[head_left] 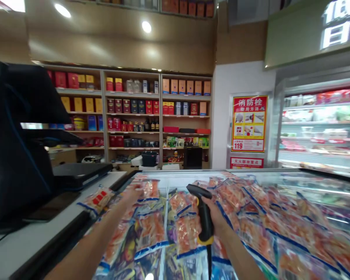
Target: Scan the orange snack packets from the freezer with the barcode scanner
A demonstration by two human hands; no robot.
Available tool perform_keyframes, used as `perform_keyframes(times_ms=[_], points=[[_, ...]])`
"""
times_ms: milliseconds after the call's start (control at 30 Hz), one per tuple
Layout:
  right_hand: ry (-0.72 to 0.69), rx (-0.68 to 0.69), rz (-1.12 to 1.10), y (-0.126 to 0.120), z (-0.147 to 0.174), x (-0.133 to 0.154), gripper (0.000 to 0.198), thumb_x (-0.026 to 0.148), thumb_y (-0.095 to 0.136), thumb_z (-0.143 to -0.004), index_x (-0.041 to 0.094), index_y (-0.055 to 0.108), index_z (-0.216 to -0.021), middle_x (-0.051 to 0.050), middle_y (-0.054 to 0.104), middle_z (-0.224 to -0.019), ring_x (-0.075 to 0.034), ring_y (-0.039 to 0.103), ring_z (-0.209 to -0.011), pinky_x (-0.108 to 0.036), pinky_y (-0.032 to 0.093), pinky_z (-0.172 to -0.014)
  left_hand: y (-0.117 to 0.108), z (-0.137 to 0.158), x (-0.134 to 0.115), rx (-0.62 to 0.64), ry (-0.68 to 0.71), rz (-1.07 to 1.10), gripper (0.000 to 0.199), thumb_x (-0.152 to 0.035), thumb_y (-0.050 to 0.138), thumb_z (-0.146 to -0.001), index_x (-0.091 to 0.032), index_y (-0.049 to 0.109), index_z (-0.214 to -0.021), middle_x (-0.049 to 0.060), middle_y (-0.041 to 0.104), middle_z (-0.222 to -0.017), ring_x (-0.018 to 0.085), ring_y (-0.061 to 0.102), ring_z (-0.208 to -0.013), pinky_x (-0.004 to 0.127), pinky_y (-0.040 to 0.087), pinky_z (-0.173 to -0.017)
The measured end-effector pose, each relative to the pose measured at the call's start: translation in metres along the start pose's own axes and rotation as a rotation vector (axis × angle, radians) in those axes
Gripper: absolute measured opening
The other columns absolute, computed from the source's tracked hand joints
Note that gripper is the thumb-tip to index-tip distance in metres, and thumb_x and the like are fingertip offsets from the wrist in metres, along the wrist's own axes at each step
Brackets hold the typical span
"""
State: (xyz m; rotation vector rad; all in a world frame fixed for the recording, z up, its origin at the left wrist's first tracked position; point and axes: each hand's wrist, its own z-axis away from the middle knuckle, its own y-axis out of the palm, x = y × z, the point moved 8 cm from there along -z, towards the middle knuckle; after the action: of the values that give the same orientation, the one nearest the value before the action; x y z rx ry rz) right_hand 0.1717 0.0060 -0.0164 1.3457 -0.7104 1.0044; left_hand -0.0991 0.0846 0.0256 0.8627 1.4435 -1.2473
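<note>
My right hand (213,216) is wrapped around the grip of a black-and-yellow barcode scanner (204,214). The scanner's head points away to the upper left, and its cord hangs down over the packets. On the far left side of the chest freezer, my left hand (133,193) is at the left edge of a clear plastic bag of orange-pink frozen food (150,189), its fingers closed on that edge and slightly blurred. Similar blue-edged bags (151,229) lie below both hands. Another bag (97,199), with red markings, rests on the counter's edge to the left.
The chest freezer's rim (189,171) runs across the far side, with many bags heaped at right. On the left counter (14,252) stand a dark checkout terminal (20,147) and a flat black device (78,173). Stocked shelves (131,95) line the back wall.
</note>
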Motion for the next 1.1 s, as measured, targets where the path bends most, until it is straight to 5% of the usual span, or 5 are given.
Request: perform_keyframes(times_ms=[133,500,833,1100], points=[[0.027,0.046,0.044,0.021,0.016,-0.002,0.038,0.050,0.045,-0.066,0.013,0.053,-0.062,0.000,0.051,-0.043,-0.008,0.046,-0.035,-0.019,0.036,-0.034,0.020,0.021,0.014,0.005,0.046,0.171,0.044,-0.023,0.056,-0.067,-0.016,0.041,-0.108,-0.001,0.059,-0.071,0.009,0.056,-0.052,0.021,0.043,-0.048],[0.029,0.148,0.081,0.069,0.056,0.006,0.042,0.052,0.039,-0.068,0.013,0.052,-0.059,0.000,0.050,-0.040,-0.008,0.043,-0.032,-0.019,0.034,-0.033,0.030,0.030,0.001,0.037,0.216,0.472,0.061,0.003,0.052,-0.051,-0.017,0.045,-0.109,0.002,0.063,-0.083,0.012,0.058,-0.068,0.019,0.043,-0.056],[-0.009,0.082,0.163,0.063,0.064,-0.002,0.039,0.048,0.042,-0.069,0.013,0.050,-0.056,-0.001,0.050,-0.039,-0.007,0.044,-0.032,-0.018,0.034,-0.033,0.039,0.029,0.008,0.037,0.083,0.516,0.048,-0.023,0.047,-0.069,-0.029,0.037,-0.115,0.002,0.060,-0.081,0.010,0.054,-0.053,0.022,0.042,-0.048],[-0.053,0.060,0.169,0.067,0.067,-0.005,0.035,0.046,0.045,-0.067,0.013,0.048,-0.056,0.001,0.049,-0.040,-0.008,0.045,-0.032,-0.018,0.034,-0.031,0.052,0.032,0.005,0.047,0.054,0.584,0.046,-0.023,0.044,-0.071,-0.027,0.034,-0.116,0.002,0.056,-0.078,0.009,0.052,-0.054,0.021,0.042,-0.049]])
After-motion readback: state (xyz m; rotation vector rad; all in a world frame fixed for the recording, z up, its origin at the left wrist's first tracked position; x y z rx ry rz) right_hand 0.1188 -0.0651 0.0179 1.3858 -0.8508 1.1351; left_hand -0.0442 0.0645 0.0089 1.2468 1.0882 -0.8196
